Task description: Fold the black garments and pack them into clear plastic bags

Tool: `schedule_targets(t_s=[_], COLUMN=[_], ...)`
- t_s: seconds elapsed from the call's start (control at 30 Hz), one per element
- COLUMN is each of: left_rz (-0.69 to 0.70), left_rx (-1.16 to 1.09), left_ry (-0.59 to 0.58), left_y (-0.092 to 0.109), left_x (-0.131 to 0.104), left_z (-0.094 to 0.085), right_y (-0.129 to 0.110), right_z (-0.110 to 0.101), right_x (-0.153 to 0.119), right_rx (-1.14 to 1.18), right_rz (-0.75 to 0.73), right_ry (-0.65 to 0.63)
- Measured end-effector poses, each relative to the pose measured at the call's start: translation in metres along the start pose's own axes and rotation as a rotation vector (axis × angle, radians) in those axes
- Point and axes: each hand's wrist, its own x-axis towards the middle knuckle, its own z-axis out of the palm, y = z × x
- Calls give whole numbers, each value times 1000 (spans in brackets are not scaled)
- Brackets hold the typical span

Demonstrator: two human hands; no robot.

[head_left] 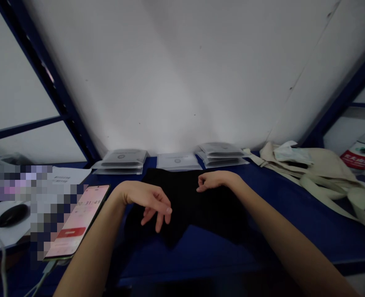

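Observation:
A pair of black shorts (pixel 185 194) lies spread on the blue tabletop (pixel 197 251), its legs toward me. Over the left leg of the shorts hangs my left hand (pixel 150 202), palm down, with fingers apart and nothing held. My right hand (pixel 213 180) is at the upper right part of the shorts, its wrist bent and fingers curled in. Whether any cloth is between those fingers cannot be made out against the black. Folds in the dark fabric are hard to see.
Along the back wall lie packets in clear plastic: a left stack (pixel 122 161), a middle packet (pixel 178 161) and a right stack (pixel 221 153). A phone (pixel 80 222) with a running timer, a cable, papers and a black mouse (pixel 13 215) are left. A beige cloth bag (pixel 318 165) with straps lies right.

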Motion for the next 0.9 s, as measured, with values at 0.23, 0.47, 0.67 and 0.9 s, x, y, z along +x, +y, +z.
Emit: schedule_targets(t_s=[0.23, 0.47, 0.67, 0.9], left_rz=[-271, -388, -379, -386], left_rx=[57, 104, 122, 135], left_ry=[420, 373, 346, 412], left_y=[-14, -20, -23, -24], left_x=[13, 19, 19, 22], left_z=[-5, -8, -9, -10], right_y=[-6, -38, -43, -41], right_z=[-2, 14, 11, -9], right_x=[-7, -10, -29, -65], right_rx=[-27, 52, 150, 257], right_rz=[-114, -447, -492, -447], right_ry=[94, -20, -377, -883])
